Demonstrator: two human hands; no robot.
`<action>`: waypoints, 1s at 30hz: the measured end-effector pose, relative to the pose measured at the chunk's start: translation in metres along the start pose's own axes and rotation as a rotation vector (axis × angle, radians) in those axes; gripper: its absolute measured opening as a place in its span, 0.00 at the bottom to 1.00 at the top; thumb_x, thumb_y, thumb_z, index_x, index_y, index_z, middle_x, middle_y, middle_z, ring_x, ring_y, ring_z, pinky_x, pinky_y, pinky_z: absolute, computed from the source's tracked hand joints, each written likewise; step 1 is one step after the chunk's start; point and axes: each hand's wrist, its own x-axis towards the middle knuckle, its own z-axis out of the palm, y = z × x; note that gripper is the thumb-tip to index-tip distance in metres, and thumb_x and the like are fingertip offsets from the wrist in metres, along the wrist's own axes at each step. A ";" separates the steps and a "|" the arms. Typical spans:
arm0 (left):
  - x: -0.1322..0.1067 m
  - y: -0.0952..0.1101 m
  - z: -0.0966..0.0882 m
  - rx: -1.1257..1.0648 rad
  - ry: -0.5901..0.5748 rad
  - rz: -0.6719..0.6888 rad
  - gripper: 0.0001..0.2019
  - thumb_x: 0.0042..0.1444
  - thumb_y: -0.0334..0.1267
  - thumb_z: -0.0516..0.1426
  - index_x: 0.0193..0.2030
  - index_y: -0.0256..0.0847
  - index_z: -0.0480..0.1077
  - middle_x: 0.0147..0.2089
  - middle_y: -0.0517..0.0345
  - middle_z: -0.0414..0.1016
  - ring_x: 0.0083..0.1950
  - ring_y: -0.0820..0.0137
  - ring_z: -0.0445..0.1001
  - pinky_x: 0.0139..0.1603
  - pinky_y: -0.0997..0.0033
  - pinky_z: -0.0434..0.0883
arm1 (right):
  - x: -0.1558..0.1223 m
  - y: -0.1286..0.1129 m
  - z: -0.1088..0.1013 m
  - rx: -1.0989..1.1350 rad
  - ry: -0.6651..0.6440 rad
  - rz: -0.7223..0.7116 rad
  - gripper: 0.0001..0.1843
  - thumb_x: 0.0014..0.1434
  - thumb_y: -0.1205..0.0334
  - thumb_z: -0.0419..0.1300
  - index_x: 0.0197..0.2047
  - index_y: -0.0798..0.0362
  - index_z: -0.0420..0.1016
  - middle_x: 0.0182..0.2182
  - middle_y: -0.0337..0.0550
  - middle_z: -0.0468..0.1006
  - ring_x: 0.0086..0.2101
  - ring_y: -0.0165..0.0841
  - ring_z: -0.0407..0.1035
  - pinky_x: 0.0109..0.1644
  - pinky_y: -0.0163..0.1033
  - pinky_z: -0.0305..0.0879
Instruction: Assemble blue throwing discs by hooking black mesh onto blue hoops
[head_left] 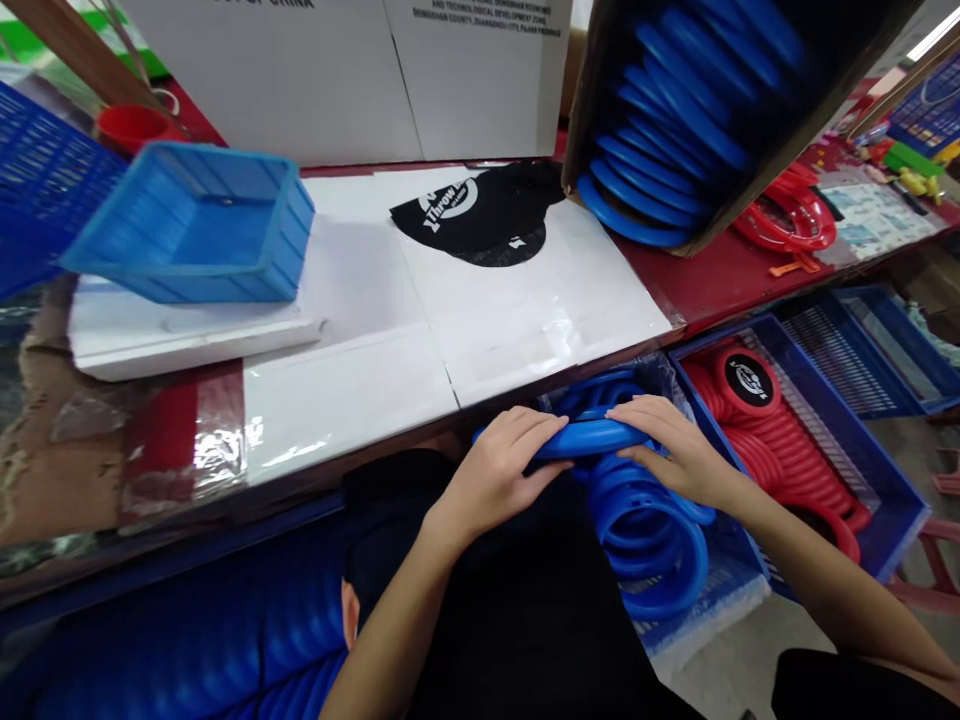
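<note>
Both of my hands grip one blue plastic ring [592,438], held flat just below the table's front edge. My left hand [501,470] curls over its left side, and my right hand [671,448] clasps its right side with fingers wrapped on the rim. Beneath the ring sits a row of several more blue rings [649,530] standing on edge in a container by my lap. A black round fabric piece with white print [484,212] lies on the white sheet [525,320] covering the table.
A blue mesh basket [199,220] rests tilted at the left. A tilted cardboard box of blue rings [675,120] stands at the back right. A blue crate [885,490] holds red rings [780,450]. White cartons [345,70] line the back.
</note>
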 end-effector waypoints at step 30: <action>-0.032 -0.041 0.005 -0.762 0.929 -0.909 0.24 0.54 0.61 0.68 0.43 0.41 0.76 0.42 0.56 0.81 0.43 0.66 0.78 0.48 0.70 0.77 | 0.033 0.040 -0.019 0.761 0.147 0.572 0.38 0.62 0.38 0.67 0.70 0.45 0.69 0.61 0.49 0.79 0.59 0.48 0.75 0.65 0.54 0.74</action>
